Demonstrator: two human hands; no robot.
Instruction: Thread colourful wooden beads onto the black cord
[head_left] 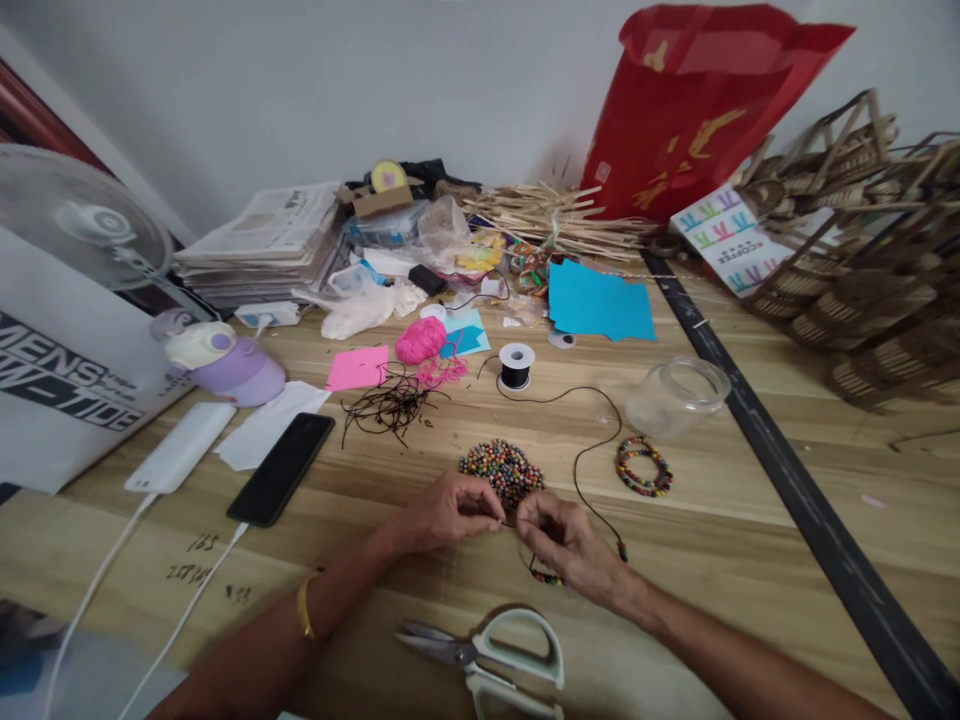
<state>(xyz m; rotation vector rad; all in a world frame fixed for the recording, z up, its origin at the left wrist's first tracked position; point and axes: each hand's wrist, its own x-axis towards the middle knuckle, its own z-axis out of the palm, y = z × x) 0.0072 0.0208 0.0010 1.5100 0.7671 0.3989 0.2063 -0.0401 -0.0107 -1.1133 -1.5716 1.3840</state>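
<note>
Just in front of a pile of multicoloured beads (504,470), my two hands face each other, fingertips a small gap apart. My left hand (457,515) is pinched, thumb against fingers; whatever is between the tips is too small to make out. My right hand (570,545) is also closed in a pinch, at the end of a black cord (576,465) that loops round from a white-flanged spool (516,368). Strung beads (547,577) on this cord show below the right hand, and a few more to its right. Its fingers partly hide the cord.
Scissors (480,652) with pale handles lie nearest me. Beaded bracelets (644,466) and a glass jar (679,395) stand to the right. Leftward are black cord scraps (394,402), a phone (281,470) and a white power bank (180,448), both with cables.
</note>
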